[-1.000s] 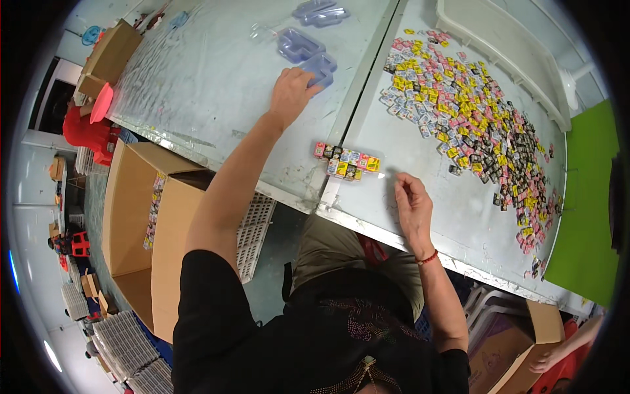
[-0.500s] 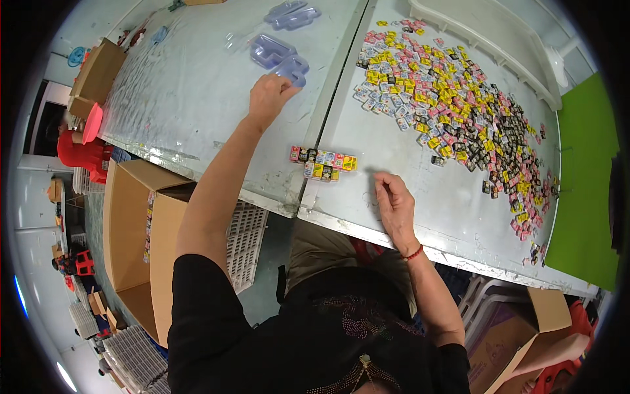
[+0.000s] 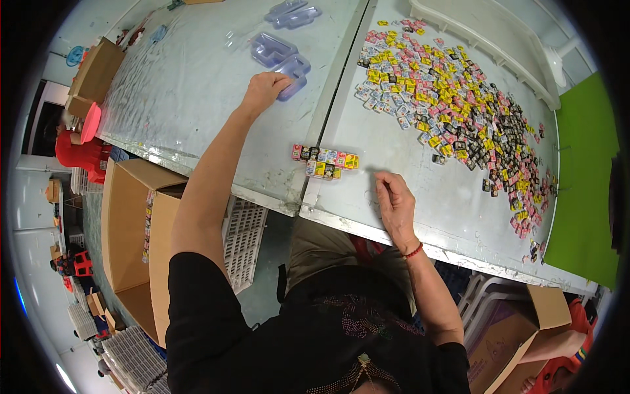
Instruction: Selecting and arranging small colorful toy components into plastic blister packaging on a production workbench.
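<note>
the left hand (image 3: 263, 91) hides part of the nearest bluish plastic tray (image 3: 297, 71).

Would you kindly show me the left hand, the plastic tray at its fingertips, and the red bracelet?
Left hand (image 3: 263, 92): head view, on the back of the hand.
Plastic tray (image 3: 296, 67): head view, on its far part.
Red bracelet (image 3: 413, 251): head view, on its band.

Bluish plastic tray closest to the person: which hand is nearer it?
Left. The left hand is at the tray; the right hand is well away from it, farther right and lower in view.
</note>
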A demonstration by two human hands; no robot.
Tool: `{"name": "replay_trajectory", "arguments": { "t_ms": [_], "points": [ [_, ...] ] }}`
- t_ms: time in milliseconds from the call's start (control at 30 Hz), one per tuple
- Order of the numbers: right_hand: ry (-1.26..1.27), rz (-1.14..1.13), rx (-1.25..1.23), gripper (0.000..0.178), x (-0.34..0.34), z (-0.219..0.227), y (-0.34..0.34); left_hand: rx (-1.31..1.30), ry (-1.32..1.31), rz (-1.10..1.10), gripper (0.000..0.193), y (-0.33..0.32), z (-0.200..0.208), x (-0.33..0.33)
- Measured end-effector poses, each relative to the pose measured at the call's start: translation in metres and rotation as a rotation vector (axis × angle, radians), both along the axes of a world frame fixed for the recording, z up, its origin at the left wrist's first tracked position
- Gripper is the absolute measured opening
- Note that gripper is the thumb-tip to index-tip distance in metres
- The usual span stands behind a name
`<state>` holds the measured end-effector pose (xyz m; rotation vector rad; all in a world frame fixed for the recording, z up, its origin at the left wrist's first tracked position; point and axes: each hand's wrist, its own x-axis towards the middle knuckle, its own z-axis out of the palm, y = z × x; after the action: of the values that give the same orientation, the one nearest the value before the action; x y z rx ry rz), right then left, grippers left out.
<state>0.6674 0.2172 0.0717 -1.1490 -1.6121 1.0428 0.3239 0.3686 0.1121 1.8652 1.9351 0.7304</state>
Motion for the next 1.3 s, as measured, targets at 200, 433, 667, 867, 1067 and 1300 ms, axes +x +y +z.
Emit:
{"name": "replay_trajectory", "arguments": {
  "t_ms": [200, 433, 667, 867, 1067, 1300],
  "points": [
    [-0.013, -0.001, 0.015, 0.016, -0.001, 0.001, 0.0, 0.271, 0.448, -0.121, 0.017, 0.0, -0.015, 0.01],
    [-0.029, 0.003, 0.045, 0.015, 0.001, -0.001, -0.002, 0.07, 0.154, 0.122, 0.021, 0.005, 0.0, 0.011],
    [-0.055, -0.059, 0.216, 0.016, -0.001, -0.002, 0.001, -0.079, -0.261, 0.189, 0.028, 0.013, -0.003, -0.021],
    [0.059, -0.075, 0.058, 0.017, 0.016, 0.002, -0.005, 0.419, 0.0, -0.073, 0.026, -0.026, 0.039, 0.079],
    [-0.099, -0.557, 0.146, 0.016, 0.107, -0.001, -0.002, 0.535, 0.113, -0.902, 0.017, -0.132, -0.011, 0.236],
    [-0.661, -0.69, 0.36, 0.032, 0.212, -0.002, 0.028, 0.428, -0.044, -0.944, 0.026, -0.136, -0.019, 0.283]
  ]
}}
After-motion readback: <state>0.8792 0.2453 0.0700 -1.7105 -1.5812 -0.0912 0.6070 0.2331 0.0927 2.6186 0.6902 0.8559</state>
